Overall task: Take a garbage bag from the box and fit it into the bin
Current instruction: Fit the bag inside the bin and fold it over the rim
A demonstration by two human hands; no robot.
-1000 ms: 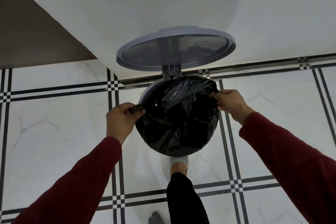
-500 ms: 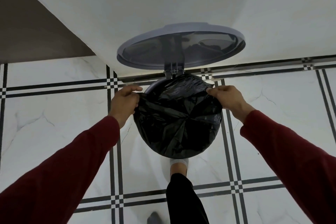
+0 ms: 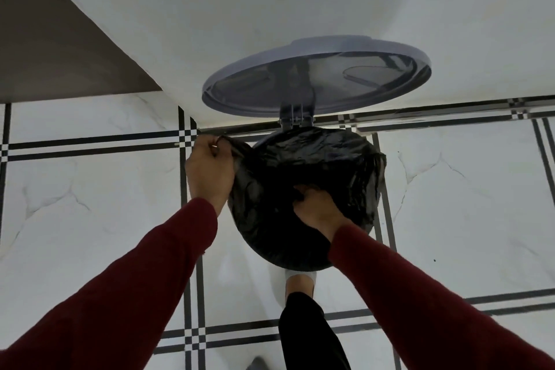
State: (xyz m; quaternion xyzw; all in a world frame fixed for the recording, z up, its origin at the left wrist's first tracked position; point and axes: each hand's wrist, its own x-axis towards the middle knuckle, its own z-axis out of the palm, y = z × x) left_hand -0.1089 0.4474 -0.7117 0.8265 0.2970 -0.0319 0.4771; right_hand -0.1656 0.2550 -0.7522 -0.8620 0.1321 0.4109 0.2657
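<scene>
A black garbage bag (image 3: 315, 159) is spread over the mouth of a round pedal bin, hiding the rim almost all round. The bin's grey lid (image 3: 318, 72) stands open against the white wall behind it. My left hand (image 3: 208, 170) grips a gathered bit of the bag's edge at the bin's left side and pulls it outward. My right hand (image 3: 315, 207) is down inside the bag near the front, fingers curled into the plastic. The box of bags is not in view.
My foot in a white shoe (image 3: 300, 276) rests on the pedal just below the bin, with a black trouser leg (image 3: 309, 333) under it. White marble floor tiles (image 3: 90, 195) with black line borders surround the bin. A brown panel (image 3: 45, 48) fills the upper left.
My right hand left the bag's right edge and moved down into the bag's middle front. My left hand shifted up along the left edge. The bag now covers more of the rim.
</scene>
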